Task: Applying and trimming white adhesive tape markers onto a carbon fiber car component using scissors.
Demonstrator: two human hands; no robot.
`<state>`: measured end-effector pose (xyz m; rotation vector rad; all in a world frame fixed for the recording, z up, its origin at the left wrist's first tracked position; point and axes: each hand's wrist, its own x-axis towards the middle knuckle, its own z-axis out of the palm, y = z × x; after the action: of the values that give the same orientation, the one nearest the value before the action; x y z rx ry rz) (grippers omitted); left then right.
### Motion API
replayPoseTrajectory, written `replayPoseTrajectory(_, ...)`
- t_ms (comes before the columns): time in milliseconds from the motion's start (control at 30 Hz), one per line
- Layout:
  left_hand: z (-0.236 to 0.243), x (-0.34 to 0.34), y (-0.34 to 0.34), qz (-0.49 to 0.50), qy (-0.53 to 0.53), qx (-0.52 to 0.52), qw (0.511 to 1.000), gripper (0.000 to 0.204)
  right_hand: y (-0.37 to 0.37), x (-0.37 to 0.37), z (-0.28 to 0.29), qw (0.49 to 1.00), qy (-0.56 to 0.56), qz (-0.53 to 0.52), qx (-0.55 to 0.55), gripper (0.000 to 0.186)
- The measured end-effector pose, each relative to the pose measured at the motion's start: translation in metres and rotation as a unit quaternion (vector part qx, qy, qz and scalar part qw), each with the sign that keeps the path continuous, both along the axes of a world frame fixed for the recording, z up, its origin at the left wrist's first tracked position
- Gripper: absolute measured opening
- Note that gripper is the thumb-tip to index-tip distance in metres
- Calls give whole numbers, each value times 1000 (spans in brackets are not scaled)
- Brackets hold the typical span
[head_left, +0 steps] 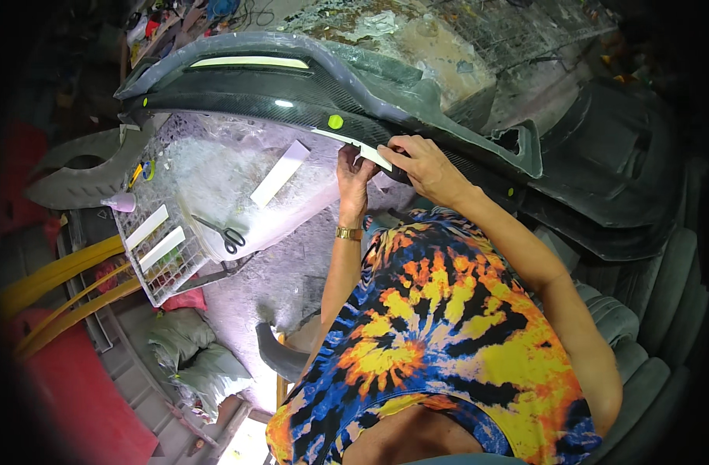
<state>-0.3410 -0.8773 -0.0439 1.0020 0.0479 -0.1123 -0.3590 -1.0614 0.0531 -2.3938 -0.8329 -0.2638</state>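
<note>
A long black carbon-weave car body part [238, 93], looking like a bumper, stretches across in front of me. A narrow white strip [376, 158] lies along its near edge. My left hand [354, 178], with a gold-coloured watch on the wrist, has its bent fingers and thumb at the strip and the edge. My right hand [428, 168] pinches the strip near its right end from above, its fingertips pressed on it. Some of the left fingers are hidden at the edge. A green-yellow dot [336, 122] sits on the part just beyond my hands.
A loose white strip [281, 173] lies on the worn table [215, 155]. Black-handled scissors [232, 239] and two shorter white strips [161, 248] are near a wire grid [162, 285]. A pinkish bottle [120, 202] stands left. Large black moulded parts [602, 170] fill the right.
</note>
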Motion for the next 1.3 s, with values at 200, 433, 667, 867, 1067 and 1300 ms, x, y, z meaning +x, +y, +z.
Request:
replayPoseTrajectory(200,-9,1,3,18,3,24,1000,48,10,-6,-7,989,-105,-30,-103,47)
replayPoseTrajectory(433,-8,2,0,23,-3,25,999,52,12,-4,-3,987,-83,-36,-132,47)
replayPoseTrajectory(667,-2,1,2,-10,25,17,999,68,-17,2,-8,983,98,-34,154,60)
replayPoseTrajectory(867,1,-24,6,155,19,187,970,21,-27,-15,-10,968,147,-77,189,44)
replayPoseTrajectory(1067,6,-23,-14,71,-51,221,971,11,-21,-10,-15,968,126,-81,203,33)
replayPoseTrajectory(1300,-33,-9,9,148,42,130,979,23,-26,-8,-6,930,225,-146,251,14)
